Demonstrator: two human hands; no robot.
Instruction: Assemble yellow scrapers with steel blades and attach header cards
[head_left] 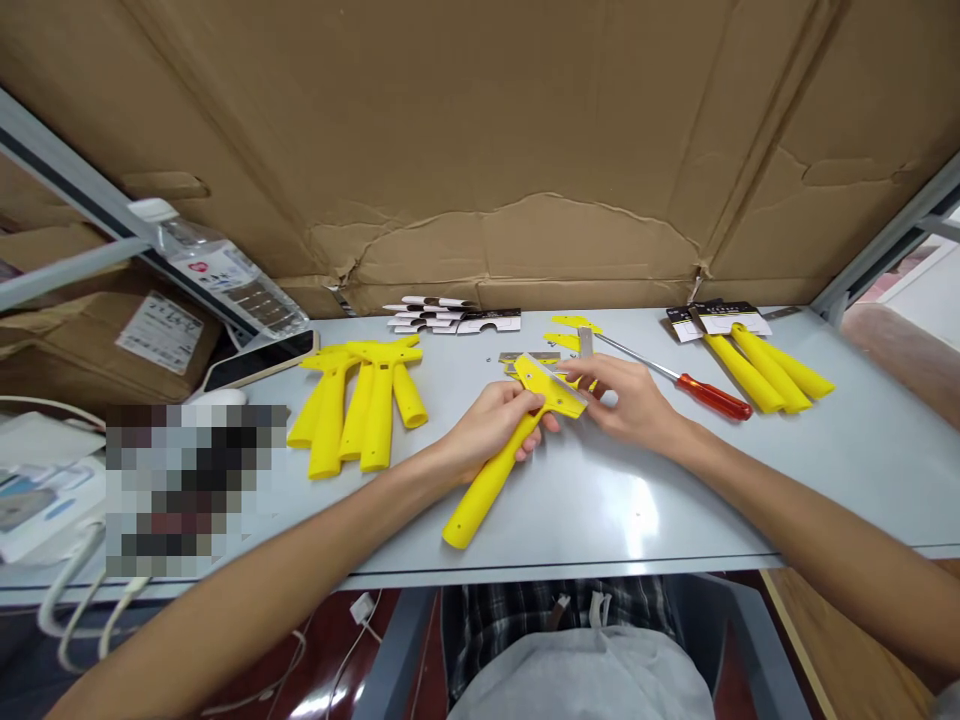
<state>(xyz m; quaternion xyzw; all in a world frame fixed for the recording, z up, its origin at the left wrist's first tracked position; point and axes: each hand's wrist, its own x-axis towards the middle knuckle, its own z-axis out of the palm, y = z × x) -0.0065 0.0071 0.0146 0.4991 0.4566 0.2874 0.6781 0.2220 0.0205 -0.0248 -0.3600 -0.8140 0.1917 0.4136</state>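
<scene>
Head view, frame centre: left hand (491, 425) grips yellow scraper handle (491, 470), right hand (630, 400) pinches its blade (559, 378); blade edge could cut fingertips if it slips.

Smooth yellow plastic scraper (501, 455); glossy grey tabletop (615, 500); rough creased cardboard (480, 140) above; screwdriver (679, 378) with metal shaft, glossy red handle.

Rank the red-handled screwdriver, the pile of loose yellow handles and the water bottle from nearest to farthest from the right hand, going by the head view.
From the right hand:
1. Red-handled screwdriver, just to its right, on the table.
2. Pile of loose yellow handles, across to the left, past the left hand.
3. Water bottle, far left, lying against the back frame.
</scene>
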